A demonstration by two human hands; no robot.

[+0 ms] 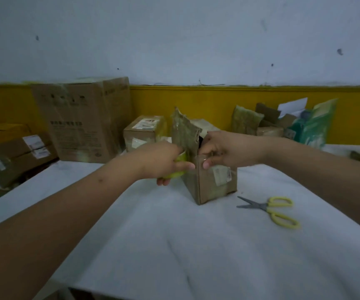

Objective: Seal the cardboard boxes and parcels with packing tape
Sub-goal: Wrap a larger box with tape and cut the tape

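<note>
A small worn cardboard box (214, 184) stands on the white table (174, 245), one torn flap (183, 131) sticking up. My left hand (164, 161) grips a yellowish roll of packing tape (178, 169) against the box's left side, thumb reaching to the front corner. My right hand (222, 149) rests over the box's open top, its fingers curled on the upper front edge and a ring showing. The fingertips of both hands nearly meet at the corner. Any pulled tape strip is too blurred to tell.
Yellow-handled scissors (270, 210) lie open on the table right of the box. A tall carton (84, 118), a labelled small box (144, 131) and stacked boxes (17, 154) stand at the back left. Cardboard scraps and green bags (283, 122) pile at the back right.
</note>
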